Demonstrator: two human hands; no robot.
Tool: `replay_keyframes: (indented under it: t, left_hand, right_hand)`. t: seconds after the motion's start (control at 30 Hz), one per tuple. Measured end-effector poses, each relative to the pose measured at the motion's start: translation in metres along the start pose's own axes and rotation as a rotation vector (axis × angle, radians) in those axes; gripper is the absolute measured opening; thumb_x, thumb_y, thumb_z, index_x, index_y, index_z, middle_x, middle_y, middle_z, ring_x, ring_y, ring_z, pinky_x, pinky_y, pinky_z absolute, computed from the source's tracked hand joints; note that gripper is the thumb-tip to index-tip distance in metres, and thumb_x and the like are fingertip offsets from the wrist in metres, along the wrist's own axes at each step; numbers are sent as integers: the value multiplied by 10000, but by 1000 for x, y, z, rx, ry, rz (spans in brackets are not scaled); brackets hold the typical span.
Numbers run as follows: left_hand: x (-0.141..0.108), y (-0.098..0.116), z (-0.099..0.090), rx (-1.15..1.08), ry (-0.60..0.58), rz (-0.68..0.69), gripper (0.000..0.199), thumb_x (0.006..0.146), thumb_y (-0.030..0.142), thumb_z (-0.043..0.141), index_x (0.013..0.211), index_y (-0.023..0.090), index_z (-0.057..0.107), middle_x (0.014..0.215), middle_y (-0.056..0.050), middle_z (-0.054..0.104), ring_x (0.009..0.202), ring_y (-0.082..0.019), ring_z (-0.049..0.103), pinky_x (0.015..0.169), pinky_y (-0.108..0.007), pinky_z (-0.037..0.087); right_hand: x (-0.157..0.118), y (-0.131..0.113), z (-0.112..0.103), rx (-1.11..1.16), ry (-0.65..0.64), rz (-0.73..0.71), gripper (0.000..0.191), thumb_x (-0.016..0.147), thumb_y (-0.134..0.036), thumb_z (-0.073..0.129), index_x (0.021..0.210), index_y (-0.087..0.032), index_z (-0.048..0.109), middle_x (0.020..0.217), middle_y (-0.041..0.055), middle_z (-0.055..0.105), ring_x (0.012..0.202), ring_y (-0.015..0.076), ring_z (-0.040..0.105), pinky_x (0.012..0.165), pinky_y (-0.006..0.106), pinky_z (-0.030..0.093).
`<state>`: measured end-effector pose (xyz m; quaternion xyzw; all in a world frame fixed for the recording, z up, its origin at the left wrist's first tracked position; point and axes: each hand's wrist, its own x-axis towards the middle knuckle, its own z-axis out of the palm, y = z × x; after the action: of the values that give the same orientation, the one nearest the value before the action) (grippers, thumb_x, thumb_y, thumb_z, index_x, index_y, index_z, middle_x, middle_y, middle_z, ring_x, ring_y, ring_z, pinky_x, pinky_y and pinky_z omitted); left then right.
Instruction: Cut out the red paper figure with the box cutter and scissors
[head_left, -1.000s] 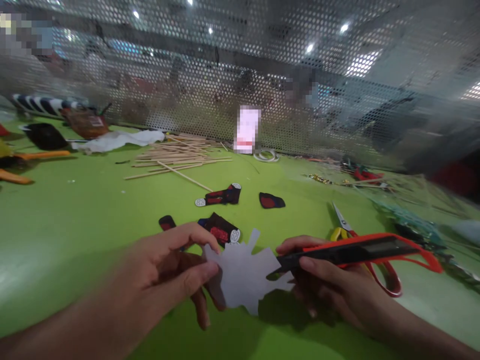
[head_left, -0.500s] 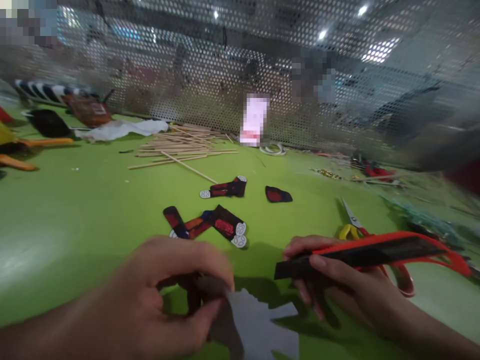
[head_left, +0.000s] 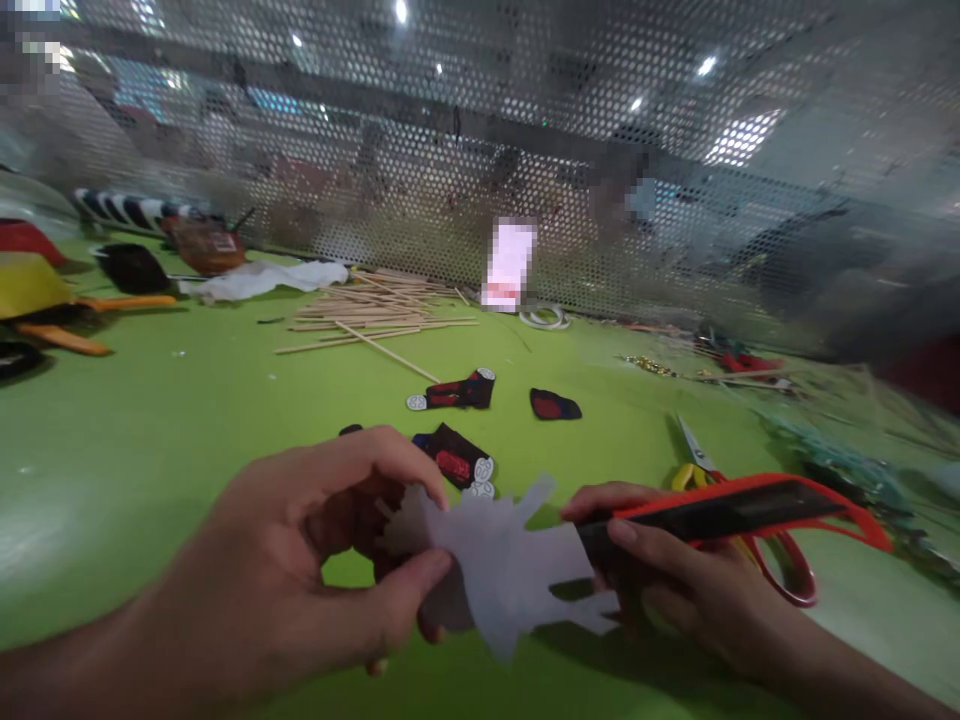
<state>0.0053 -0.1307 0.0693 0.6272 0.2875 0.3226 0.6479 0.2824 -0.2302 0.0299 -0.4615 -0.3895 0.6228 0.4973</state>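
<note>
My left hand (head_left: pixel 307 560) pinches a pale grey-white paper cutout (head_left: pixel 517 570) with jagged, notched edges between thumb and fingers. In my right hand (head_left: pixel 667 570) is a long black strip with orange-red edging (head_left: pixel 735 515), gripped near its left end. That end meets the cutout's right side; whether they are joined cannot be made out. Behind the right hand lie scissors (head_left: pixel 697 448) with red and yellow handles. Beyond my hands are dark red-and-black cut-out pieces: one with white ovals (head_left: pixel 454 460), partly hidden by my left hand, a jointed one (head_left: pixel 457 392) and a small one (head_left: pixel 555 404).
Thin wooden sticks (head_left: pixel 382 310) lie heaped on the green table (head_left: pixel 187 420). Near them are a crumpled white sheet (head_left: pixel 266 280), a ring of white tape or cord (head_left: pixel 545 318) and a lit phone (head_left: pixel 510 265) against a perforated metal screen (head_left: pixel 420 170). Orange-handled tools (head_left: pixel 67 335) sit left.
My left hand has lifted the paper cutout up and toward the strip, so its right side now meets the strip's end. The strip has shifted slightly left. The camera view has tilted a little.
</note>
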Motion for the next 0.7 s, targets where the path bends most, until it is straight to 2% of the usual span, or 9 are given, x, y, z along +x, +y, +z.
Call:
replay_keyframes:
  t: [0.07,0.17,0.33,0.47,0.5,0.57,0.7]
  left_hand:
    - [-2,5,4,-51,14,-83,120,821,209,747,899,253,667,633,66,718,506,-75,624,435,-79,507]
    - [-1,7,4,-108,-25,-147,122,838,203,747,922,225,662,633,58,722,505,-80,639,435,-87,536]
    - [3,-2,-4,-162,-182,-174,211,824,167,769,978,234,640,667,68,735,452,-51,594,434,-77,534]
    - [2,-5,-2,-109,-95,-225,218,805,174,752,993,240,665,658,80,702,480,-80,636,419,-91,541]
    - [2,-6,-2,-101,-72,-223,204,805,178,746,988,237,680,653,78,693,458,-72,614,411,-91,535]
    - [3,-10,-4,-90,-113,-189,200,803,164,747,985,236,704,658,75,672,422,-60,564,399,-109,541]
    - [6,-18,-15,-4,-226,-92,163,864,204,733,1009,277,744,733,52,666,544,-117,631,402,-180,584]
  right_hand:
    - [-1,0,-3,-27,3,24,196,974,-381,749,1111,-247,791,786,43,768,705,152,735,623,208,614]
    - [-2,1,-7,-78,28,76,241,977,-421,737,1132,-239,763,813,53,771,698,153,735,607,208,599]
    - [-4,1,-9,-148,64,128,304,971,-493,725,1135,-238,746,808,51,774,638,148,734,528,184,524]
    - [-3,2,-6,-50,35,83,227,961,-433,758,1097,-253,777,778,30,774,625,127,721,543,173,558]
    - [-3,2,-5,-28,29,69,204,961,-409,763,1087,-251,786,774,29,772,640,128,722,554,175,576]
    - [-2,2,-4,-25,16,50,185,966,-386,761,1080,-246,797,768,33,770,656,133,726,570,184,602]
    - [-2,-1,-1,-42,26,32,190,964,-389,765,1082,-246,807,745,36,772,648,142,731,583,191,611]
